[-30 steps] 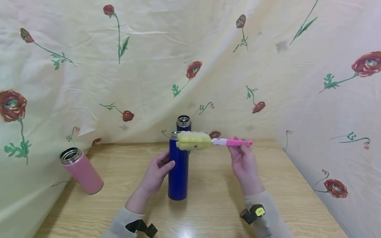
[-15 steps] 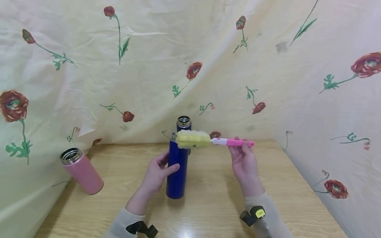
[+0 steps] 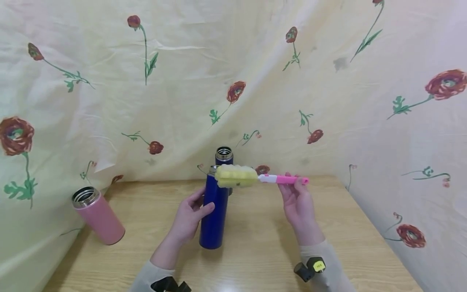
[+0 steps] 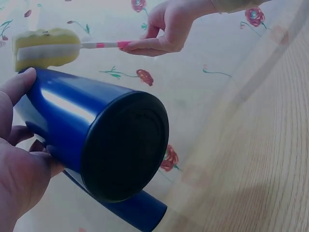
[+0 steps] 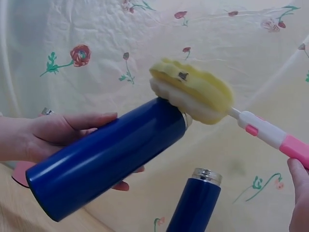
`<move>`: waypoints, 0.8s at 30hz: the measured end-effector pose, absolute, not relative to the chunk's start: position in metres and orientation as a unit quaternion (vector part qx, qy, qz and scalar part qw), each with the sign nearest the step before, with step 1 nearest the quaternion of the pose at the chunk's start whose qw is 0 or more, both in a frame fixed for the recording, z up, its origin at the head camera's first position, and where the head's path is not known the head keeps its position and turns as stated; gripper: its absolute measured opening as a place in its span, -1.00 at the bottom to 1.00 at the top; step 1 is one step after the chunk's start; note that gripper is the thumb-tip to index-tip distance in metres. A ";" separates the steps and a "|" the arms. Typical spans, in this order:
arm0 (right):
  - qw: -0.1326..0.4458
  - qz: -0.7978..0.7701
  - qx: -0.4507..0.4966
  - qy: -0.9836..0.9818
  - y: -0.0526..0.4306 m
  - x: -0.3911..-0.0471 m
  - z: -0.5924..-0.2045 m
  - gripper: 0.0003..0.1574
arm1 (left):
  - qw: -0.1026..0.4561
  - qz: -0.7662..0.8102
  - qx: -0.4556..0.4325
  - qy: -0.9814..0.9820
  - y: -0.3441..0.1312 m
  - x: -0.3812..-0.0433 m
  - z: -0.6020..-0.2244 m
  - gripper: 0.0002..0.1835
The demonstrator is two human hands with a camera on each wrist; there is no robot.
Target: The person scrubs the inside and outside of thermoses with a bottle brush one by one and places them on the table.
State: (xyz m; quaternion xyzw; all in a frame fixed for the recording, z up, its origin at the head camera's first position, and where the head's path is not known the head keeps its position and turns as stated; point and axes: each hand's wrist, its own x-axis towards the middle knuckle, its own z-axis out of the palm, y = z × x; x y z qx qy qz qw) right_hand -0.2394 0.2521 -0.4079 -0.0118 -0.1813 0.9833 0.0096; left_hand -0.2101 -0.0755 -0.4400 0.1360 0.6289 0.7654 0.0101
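My left hand [image 3: 187, 217] grips a tall blue thermos bottle [image 3: 213, 215] round its middle, holding it up with a slight tilt; its dark base [image 4: 126, 145] shows in the left wrist view. In my right hand [image 3: 299, 202] is a bottle brush, pinched by its pink and white handle [image 3: 288, 179]. The brush's yellow and white sponge head [image 3: 236, 176] points left, beside the bottle's neck. In the right wrist view the sponge [image 5: 190, 89] overlaps the bottle's mouth end; whether they touch I cannot tell.
Behind the held bottle a second blue bottle [image 3: 224, 156] stands uncapped. A pink bottle [image 3: 100, 219], also uncapped, is at the left of the wooden table [image 3: 255, 251]. Flower-patterned cloth [image 3: 189, 101] hangs around the back and sides.
The blue bottle in my left hand has shifted a little left and tilted more, its base swinging left. My right hand holds the brush nearly where it was. The head view has tipped slightly.
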 end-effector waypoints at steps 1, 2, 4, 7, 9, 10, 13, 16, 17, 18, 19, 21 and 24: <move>0.005 0.984 -0.011 -0.179 0.253 -0.240 -0.409 -0.84 | 0.011 0.768 0.134 0.627 -0.075 -0.210 -0.440 -0.30; 0.001 0.984 -0.010 -0.178 0.254 -0.240 -0.409 -0.85 | 0.010 0.769 0.133 0.625 -0.075 -0.210 -0.440 -0.30; -0.007 0.984 -0.010 -0.179 0.256 -0.242 -0.410 -0.87 | 0.006 0.772 0.133 0.622 -0.075 -0.209 -0.440 -0.31; -0.012 0.980 -0.005 -0.198 0.258 -0.243 -0.410 -0.87 | 0.000 0.775 0.138 0.616 -0.073 -0.209 -0.440 -0.30; -0.012 0.975 0.002 -0.223 0.259 -0.244 -0.411 -0.87 | -0.002 0.779 0.135 0.612 -0.073 -0.209 -0.440 -0.30; -0.013 0.971 0.008 -0.238 0.259 -0.244 -0.411 -0.87 | -0.004 0.783 0.131 0.609 -0.073 -0.210 -0.440 -0.30; -0.017 0.960 0.026 -0.279 0.258 -0.244 -0.412 -0.85 | -0.005 0.797 0.114 0.593 -0.075 -0.210 -0.439 -0.30; -0.023 0.950 0.047 -0.309 0.256 -0.244 -0.414 -0.82 | -0.012 0.811 0.108 0.576 -0.076 -0.210 -0.437 -0.31; -0.025 0.946 0.055 -0.318 0.255 -0.244 -0.415 -0.80 | -0.016 0.814 0.110 0.571 -0.076 -0.210 -0.437 -0.32; -0.027 0.942 0.063 -0.328 0.254 -0.244 -0.415 -0.79 | -0.019 0.816 0.113 0.567 -0.077 -0.210 -0.436 -0.33; -0.027 0.939 0.069 -0.337 0.253 -0.244 -0.416 -0.78 | -0.024 0.818 0.114 0.564 -0.077 -0.211 -0.436 -0.34; -0.031 0.931 0.079 -0.354 0.252 -0.244 -0.417 -0.77 | -0.031 0.820 0.111 0.561 -0.078 -0.211 -0.435 -0.35; -0.033 0.921 0.084 -0.378 0.250 -0.245 -0.418 -0.76 | -0.040 0.822 0.108 0.558 -0.079 -0.213 -0.434 -0.36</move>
